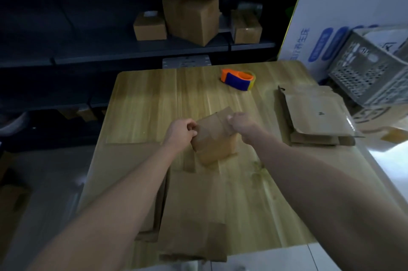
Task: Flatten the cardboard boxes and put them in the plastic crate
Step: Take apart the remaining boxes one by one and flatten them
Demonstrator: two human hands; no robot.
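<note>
A small brown cardboard box stands in the middle of the wooden table. My left hand grips its left upper edge with curled fingers. My right hand pinches a raised top flap on the right side. A stack of flattened boxes lies at the table's right edge. More flat cardboard lies on the table near me, partly under my left forearm. The grey plastic crate sits tilted beyond the table's right side, with something white inside.
An orange and blue tape dispenser rests at the far side of the table. Dark shelves behind hold three closed cardboard boxes. A large white printed carton stands at the right next to the crate.
</note>
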